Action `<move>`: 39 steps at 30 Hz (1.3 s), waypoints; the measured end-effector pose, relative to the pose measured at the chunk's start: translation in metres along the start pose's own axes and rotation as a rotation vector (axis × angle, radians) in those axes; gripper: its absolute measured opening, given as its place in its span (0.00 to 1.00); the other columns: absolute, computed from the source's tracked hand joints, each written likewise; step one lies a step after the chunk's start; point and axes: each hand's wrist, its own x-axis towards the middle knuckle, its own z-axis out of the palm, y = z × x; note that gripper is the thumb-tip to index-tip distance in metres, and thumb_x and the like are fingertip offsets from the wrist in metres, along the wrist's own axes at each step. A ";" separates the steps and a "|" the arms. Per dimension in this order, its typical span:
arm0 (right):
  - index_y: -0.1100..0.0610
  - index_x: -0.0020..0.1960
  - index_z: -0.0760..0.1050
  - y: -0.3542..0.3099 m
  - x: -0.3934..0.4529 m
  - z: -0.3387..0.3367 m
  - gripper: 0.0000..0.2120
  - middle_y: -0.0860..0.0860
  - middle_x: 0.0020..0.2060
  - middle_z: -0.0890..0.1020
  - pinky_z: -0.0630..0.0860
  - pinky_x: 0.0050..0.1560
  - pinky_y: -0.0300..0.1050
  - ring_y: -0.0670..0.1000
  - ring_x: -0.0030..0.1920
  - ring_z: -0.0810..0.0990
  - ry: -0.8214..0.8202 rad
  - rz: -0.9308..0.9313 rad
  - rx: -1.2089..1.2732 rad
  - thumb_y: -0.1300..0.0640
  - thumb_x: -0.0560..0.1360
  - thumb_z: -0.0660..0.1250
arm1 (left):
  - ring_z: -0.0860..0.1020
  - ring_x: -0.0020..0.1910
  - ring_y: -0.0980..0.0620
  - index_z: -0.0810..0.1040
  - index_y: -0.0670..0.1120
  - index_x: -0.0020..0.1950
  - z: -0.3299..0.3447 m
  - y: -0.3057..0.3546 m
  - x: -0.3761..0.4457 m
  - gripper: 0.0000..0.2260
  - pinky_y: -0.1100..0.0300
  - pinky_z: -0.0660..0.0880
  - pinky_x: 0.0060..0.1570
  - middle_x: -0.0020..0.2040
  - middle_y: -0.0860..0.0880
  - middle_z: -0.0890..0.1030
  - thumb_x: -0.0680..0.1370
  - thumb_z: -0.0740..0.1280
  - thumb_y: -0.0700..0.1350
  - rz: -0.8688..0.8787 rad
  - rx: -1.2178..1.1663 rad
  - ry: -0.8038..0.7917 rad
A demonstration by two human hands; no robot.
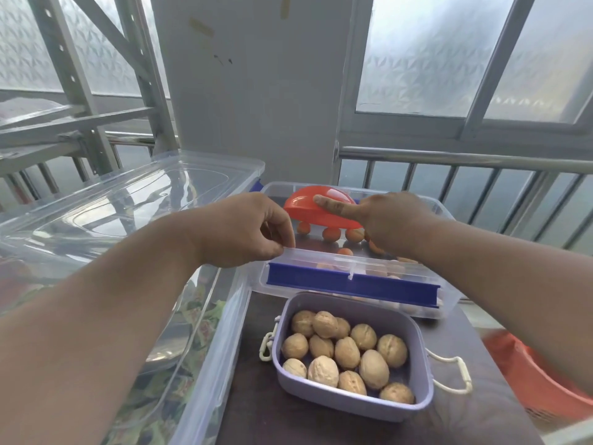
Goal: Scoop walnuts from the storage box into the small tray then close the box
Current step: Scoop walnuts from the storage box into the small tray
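A lavender small tray [417, 403] stands near me on the dark table, filled with several walnuts [346, 353]. Behind it is the clear storage box [447, 213] with a blue latch [349, 284] along its near side. Inside lie a red scoop [308, 205] and a few walnuts [330, 234]. My left hand [247, 229] pinches the clear near edge of the box at its left corner. My right hand [388, 220] is over the box with its index finger stretched along the scoop; the thumb is hidden. I cannot tell if a lid lies between finger and scoop.
A large clear bin [205, 332] with a clear lid [134, 200] resting on top fills the left side, touching the table. An orange basin [526, 377] sits low at the right. A metal railing [481, 162] and windows stand close behind the box.
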 end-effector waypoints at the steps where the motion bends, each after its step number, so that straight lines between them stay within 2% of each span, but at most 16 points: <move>1: 0.27 0.77 0.27 -0.004 0.005 0.002 0.50 0.52 0.52 0.81 0.81 0.37 0.49 0.55 0.40 0.79 0.007 -0.011 0.002 0.57 0.84 0.64 | 0.85 0.51 0.59 0.89 0.57 0.47 0.000 0.000 0.000 0.09 0.60 0.81 0.53 0.46 0.60 0.88 0.78 0.74 0.42 0.001 0.008 0.002; 5: 0.27 0.79 0.31 -0.020 0.016 0.000 0.47 0.54 0.54 0.82 0.82 0.36 0.52 0.59 0.43 0.82 -0.017 -0.008 0.028 0.61 0.85 0.61 | 0.85 0.46 0.61 0.89 0.57 0.47 -0.002 0.001 -0.001 0.09 0.67 0.77 0.49 0.43 0.61 0.87 0.78 0.75 0.41 -0.006 0.019 0.012; 8: 0.33 0.83 0.38 -0.030 0.019 -0.014 0.42 0.56 0.61 0.80 0.71 0.31 0.47 0.58 0.47 0.79 -0.019 0.071 0.171 0.55 0.84 0.63 | 0.84 0.42 0.65 0.90 0.53 0.45 -0.006 0.001 -0.005 0.07 0.70 0.76 0.44 0.41 0.58 0.88 0.77 0.75 0.42 -0.044 0.092 0.062; 11: 0.41 0.86 0.43 -0.038 0.031 -0.018 0.46 0.57 0.63 0.81 0.79 0.42 0.53 0.58 0.50 0.80 -0.019 0.172 0.470 0.56 0.78 0.67 | 0.83 0.41 0.62 0.90 0.52 0.41 -0.011 -0.001 -0.008 0.05 0.66 0.76 0.40 0.38 0.55 0.86 0.75 0.75 0.45 -0.102 0.211 0.130; 13: 0.47 0.87 0.44 -0.044 0.038 -0.022 0.46 0.58 0.61 0.81 0.80 0.46 0.53 0.57 0.47 0.78 -0.035 0.195 0.516 0.58 0.77 0.66 | 0.81 0.40 0.59 0.90 0.53 0.41 -0.012 -0.002 -0.009 0.04 0.64 0.74 0.38 0.38 0.54 0.85 0.74 0.76 0.47 -0.125 0.227 0.129; 15: 0.48 0.86 0.44 -0.051 0.041 -0.025 0.45 0.58 0.62 0.80 0.77 0.45 0.52 0.58 0.48 0.76 -0.027 0.191 0.481 0.56 0.77 0.66 | 0.79 0.37 0.59 0.90 0.54 0.41 -0.012 -0.001 -0.009 0.05 0.65 0.70 0.36 0.38 0.54 0.84 0.74 0.75 0.47 -0.134 0.242 0.120; 18: 0.45 0.86 0.46 -0.058 0.045 -0.034 0.42 0.56 0.66 0.79 0.74 0.45 0.52 0.60 0.56 0.80 -0.024 0.149 0.350 0.53 0.80 0.66 | 0.79 0.38 0.60 0.90 0.55 0.41 -0.014 0.002 -0.009 0.05 0.66 0.70 0.35 0.38 0.55 0.84 0.74 0.75 0.46 -0.150 0.264 0.110; 22: 0.33 0.83 0.52 -0.058 0.040 -0.053 0.31 0.52 0.67 0.78 0.71 0.45 0.52 0.60 0.63 0.80 -0.119 -0.025 0.045 0.55 0.86 0.57 | 0.82 0.39 0.61 0.91 0.54 0.42 -0.015 0.002 -0.009 0.05 0.65 0.73 0.37 0.38 0.57 0.86 0.75 0.75 0.45 -0.181 0.242 0.105; 25: 0.33 0.82 0.58 -0.059 0.035 -0.060 0.24 0.51 0.69 0.78 0.73 0.49 0.51 0.60 0.64 0.79 -0.186 -0.115 -0.026 0.50 0.88 0.54 | 0.83 0.39 0.59 0.91 0.53 0.43 -0.015 0.004 -0.009 0.05 0.64 0.74 0.37 0.39 0.56 0.87 0.75 0.75 0.44 -0.186 0.236 0.099; 27: 0.35 0.82 0.60 -0.057 0.034 -0.069 0.24 0.51 0.69 0.78 0.76 0.52 0.50 0.59 0.62 0.80 -0.220 -0.109 -0.028 0.48 0.87 0.57 | 0.83 0.40 0.58 0.91 0.53 0.44 -0.016 0.005 -0.010 0.05 0.64 0.74 0.37 0.39 0.56 0.87 0.75 0.75 0.44 -0.192 0.233 0.099; 28: 0.34 0.82 0.58 -0.055 0.035 -0.072 0.28 0.50 0.66 0.78 0.77 0.50 0.50 0.58 0.58 0.79 -0.224 -0.122 -0.035 0.52 0.86 0.60 | 0.83 0.39 0.58 0.91 0.53 0.44 -0.016 0.005 -0.010 0.05 0.65 0.73 0.36 0.38 0.56 0.87 0.76 0.75 0.44 -0.197 0.232 0.098; 31: 0.35 0.84 0.53 -0.047 0.036 -0.081 0.39 0.52 0.64 0.78 0.74 0.48 0.51 0.57 0.55 0.78 -0.215 -0.134 -0.002 0.63 0.82 0.63 | 0.82 0.37 0.60 0.91 0.53 0.44 -0.016 0.006 -0.010 0.05 0.66 0.72 0.34 0.36 0.57 0.86 0.76 0.75 0.44 -0.205 0.240 0.094; 33: 0.36 0.85 0.51 -0.045 0.035 -0.079 0.41 0.54 0.67 0.79 0.71 0.47 0.49 0.55 0.52 0.76 -0.177 -0.107 0.105 0.64 0.81 0.64 | 0.81 0.37 0.61 0.91 0.53 0.45 -0.017 0.008 -0.011 0.05 0.67 0.70 0.34 0.36 0.58 0.85 0.76 0.75 0.44 -0.210 0.244 0.091; 35: 0.35 0.85 0.50 -0.045 0.034 -0.071 0.41 0.54 0.63 0.79 0.68 0.47 0.47 0.53 0.48 0.73 -0.169 -0.110 0.154 0.64 0.82 0.63 | 0.81 0.36 0.60 0.91 0.53 0.44 -0.017 0.010 -0.012 0.05 0.67 0.70 0.33 0.36 0.58 0.84 0.76 0.75 0.44 -0.215 0.254 0.087; 37: 0.32 0.83 0.51 -0.041 0.032 -0.065 0.41 0.52 0.56 0.77 0.68 0.47 0.48 0.52 0.46 0.73 -0.188 -0.131 0.194 0.64 0.82 0.62 | 0.82 0.37 0.57 0.90 0.50 0.43 -0.017 0.010 -0.013 0.04 0.63 0.74 0.33 0.36 0.54 0.86 0.75 0.75 0.44 -0.225 0.278 0.093; 39: 0.28 0.82 0.52 -0.034 0.027 -0.068 0.41 0.49 0.52 0.75 0.69 0.48 0.47 0.50 0.44 0.74 -0.200 -0.162 0.260 0.63 0.82 0.64 | 0.84 0.40 0.46 0.87 0.41 0.44 -0.016 0.011 -0.013 0.07 0.50 0.83 0.40 0.41 0.45 0.87 0.74 0.75 0.45 -0.262 0.319 0.134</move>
